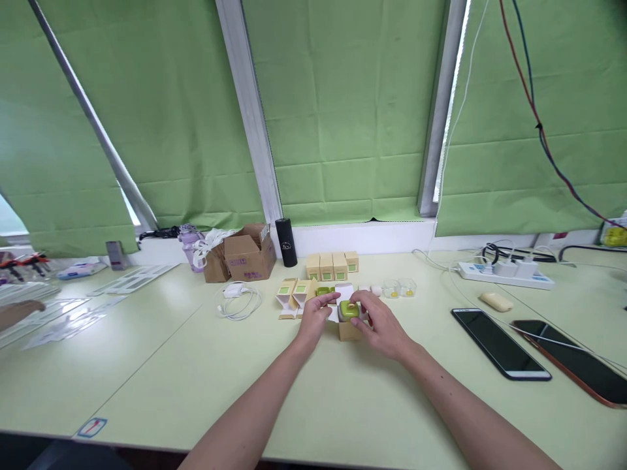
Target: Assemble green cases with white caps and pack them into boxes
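Note:
My right hand (pixel 382 326) is closed, thumb and fingers on a small rounded-square green case (pixel 349 309). The case sits at the mouth of a small tan cardboard box (pixel 349 331). To the left of the box, my left hand (pixel 314 321) has its index finger stretched toward the case, with the thumb apart. White flaps show beside the box, partly behind the fingers. Behind my left hand stand two unfolded cartons (pixel 292 291) with green labels. Other small green pieces (pixel 323 290) lie just behind my hands.
Several closed tan boxes (pixel 326 266) stand at the back. Clear plastic containers (pixel 399 288) sit right of them. Two phones (pixel 499 343), a cream oval case (pixel 496 301) and a power strip (pixel 507 274) lie to the right. A coiled white cable (pixel 240 302) and brown carton (pixel 249 253) are left. Another person's hand (pixel 18 313) shows far left.

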### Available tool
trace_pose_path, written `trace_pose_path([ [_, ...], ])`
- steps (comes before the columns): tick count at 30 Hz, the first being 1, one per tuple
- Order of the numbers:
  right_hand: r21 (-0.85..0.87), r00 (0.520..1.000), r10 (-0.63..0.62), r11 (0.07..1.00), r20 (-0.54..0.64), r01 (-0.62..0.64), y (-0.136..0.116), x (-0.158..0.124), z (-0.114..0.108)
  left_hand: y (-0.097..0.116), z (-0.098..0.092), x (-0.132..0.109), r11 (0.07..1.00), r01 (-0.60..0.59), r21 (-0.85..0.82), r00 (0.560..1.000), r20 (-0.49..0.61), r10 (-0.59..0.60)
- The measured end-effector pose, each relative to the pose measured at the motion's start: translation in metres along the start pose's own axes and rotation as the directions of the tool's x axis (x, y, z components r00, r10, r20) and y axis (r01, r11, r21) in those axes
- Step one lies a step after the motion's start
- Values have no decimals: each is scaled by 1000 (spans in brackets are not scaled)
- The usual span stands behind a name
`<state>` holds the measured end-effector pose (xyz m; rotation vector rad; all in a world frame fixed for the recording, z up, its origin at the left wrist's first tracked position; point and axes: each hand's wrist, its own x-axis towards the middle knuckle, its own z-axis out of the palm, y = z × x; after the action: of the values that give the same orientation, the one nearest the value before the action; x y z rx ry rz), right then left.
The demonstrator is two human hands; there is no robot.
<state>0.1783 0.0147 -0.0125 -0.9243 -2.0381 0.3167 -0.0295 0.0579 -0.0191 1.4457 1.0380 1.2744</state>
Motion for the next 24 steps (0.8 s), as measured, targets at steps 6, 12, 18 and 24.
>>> trace_pose_path([
  [6,8,1000,-11,1000,8,11,-4,0,4,-1,0,1,1000,-12,0,1000,0,12],
  [12,-10,999,-14,1000,-33,13,-6,2,8,-1,0,1,1000,-11,6,1000,-3,11],
  [18,-42,996,4,999,-92,-8,-4,6,12,1,1,0,1000,-4,14,1000,-6,4],
  [24,38,985,109,994,-134,-105,-3,6,17,0,1,-1,1000,-15,11,1000,0,15],
])
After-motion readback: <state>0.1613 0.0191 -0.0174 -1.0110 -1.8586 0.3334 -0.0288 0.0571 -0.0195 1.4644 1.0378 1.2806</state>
